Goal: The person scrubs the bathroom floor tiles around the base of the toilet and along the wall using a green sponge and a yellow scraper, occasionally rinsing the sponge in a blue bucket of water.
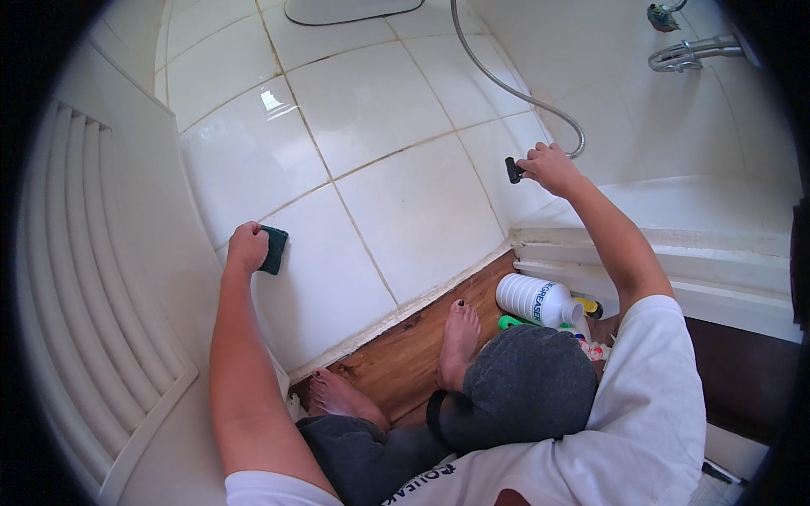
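Observation:
A dark green scouring pad [273, 250] is pinched in my left hand [249, 246], hanging just over the white tiles by the louvred door; whether it touches the floor I cannot tell. My right hand [553, 169] is closed round a small black spray head [513, 170], with its handle hidden in my fingers. From that hand a grey metal hose [498, 80] curves up towards the far side. Pale floor tiles [380, 169] with brown-stained grout lie between my hands. No water shows leaving the spray head.
A white plastic bottle [533, 298] lies by my right knee, beside a green-handled item [510, 322] and a yellow-and-black container [588, 307]. A louvred white door [110, 278] stands left. A wooden threshold [396, 350] runs under my feet. Chrome pipework [688, 55] juts from the right wall.

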`<state>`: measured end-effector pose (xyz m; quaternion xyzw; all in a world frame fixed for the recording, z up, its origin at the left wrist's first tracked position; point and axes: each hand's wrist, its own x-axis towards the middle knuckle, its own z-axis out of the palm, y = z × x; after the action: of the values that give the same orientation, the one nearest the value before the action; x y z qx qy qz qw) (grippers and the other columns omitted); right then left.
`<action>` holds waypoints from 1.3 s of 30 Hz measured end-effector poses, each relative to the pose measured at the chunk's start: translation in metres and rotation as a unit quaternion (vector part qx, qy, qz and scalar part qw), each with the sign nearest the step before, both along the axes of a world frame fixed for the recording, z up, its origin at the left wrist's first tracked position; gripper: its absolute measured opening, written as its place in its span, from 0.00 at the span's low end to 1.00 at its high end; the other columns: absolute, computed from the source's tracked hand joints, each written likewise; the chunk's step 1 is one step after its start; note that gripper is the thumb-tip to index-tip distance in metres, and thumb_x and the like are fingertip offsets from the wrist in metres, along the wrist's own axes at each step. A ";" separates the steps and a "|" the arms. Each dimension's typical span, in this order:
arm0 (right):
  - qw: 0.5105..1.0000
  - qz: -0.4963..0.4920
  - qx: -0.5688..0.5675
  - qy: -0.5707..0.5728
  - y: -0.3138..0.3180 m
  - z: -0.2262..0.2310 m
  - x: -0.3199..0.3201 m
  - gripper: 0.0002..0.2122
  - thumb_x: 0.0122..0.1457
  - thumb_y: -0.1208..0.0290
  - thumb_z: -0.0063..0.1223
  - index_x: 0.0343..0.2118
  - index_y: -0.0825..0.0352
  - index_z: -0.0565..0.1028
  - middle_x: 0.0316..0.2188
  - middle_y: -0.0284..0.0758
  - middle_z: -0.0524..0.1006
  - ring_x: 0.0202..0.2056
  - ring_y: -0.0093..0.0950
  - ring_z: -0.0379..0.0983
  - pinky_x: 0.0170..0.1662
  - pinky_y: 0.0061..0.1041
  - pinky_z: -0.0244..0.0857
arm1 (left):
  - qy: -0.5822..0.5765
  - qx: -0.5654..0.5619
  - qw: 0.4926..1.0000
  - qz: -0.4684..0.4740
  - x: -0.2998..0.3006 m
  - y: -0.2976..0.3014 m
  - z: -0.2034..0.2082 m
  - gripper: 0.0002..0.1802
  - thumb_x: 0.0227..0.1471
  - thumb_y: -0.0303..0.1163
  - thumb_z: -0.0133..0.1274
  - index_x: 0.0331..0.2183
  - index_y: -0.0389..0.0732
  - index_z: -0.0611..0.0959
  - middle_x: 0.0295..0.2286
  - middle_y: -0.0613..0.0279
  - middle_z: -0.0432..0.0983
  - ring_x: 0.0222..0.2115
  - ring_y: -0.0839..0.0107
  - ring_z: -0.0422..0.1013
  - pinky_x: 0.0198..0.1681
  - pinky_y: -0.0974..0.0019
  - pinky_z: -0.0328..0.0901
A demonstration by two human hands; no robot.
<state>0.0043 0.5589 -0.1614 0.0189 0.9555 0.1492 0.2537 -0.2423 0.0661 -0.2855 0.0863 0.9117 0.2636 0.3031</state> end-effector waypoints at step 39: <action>0.896 0.109 -0.379 0.205 -0.238 -0.105 -0.080 0.10 0.53 0.59 0.50 0.36 0.56 0.74 0.26 0.31 0.72 0.36 0.33 0.69 0.33 0.35 0.63 | 0.077 -0.068 0.994 0.040 -0.005 0.004 0.018 0.15 0.45 0.31 0.43 0.34 0.37 0.80 0.34 0.48 0.77 0.37 0.53 0.74 0.43 0.58 0.66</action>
<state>-0.0758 0.3213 -0.2667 -0.1529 0.9665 -0.2052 0.0223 -0.2477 0.0701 -0.2679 0.0489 0.9508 0.2056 0.2266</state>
